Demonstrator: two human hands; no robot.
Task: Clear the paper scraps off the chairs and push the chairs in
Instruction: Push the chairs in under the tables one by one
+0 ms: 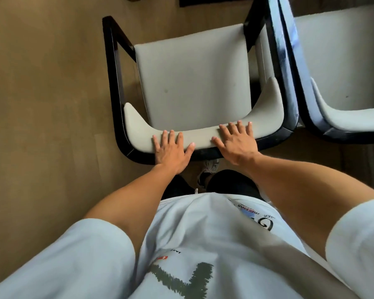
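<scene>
A chair (192,83) with a pale grey seat and a black frame stands right below me. No paper scrap shows on its seat. My left hand (171,148) lies flat on the top of the curved backrest, fingers straight and spread. My right hand (235,140) presses on the same backrest a little to the right, fingers also straight. A second chair (341,61) of the same kind stands close beside it on the right, its seat bare where visible.
Brown floor (41,104) stretches to the left of the chair. A dark edge (214,1), perhaps a table, crosses the top of the view. My shoe (207,171) shows just behind the backrest.
</scene>
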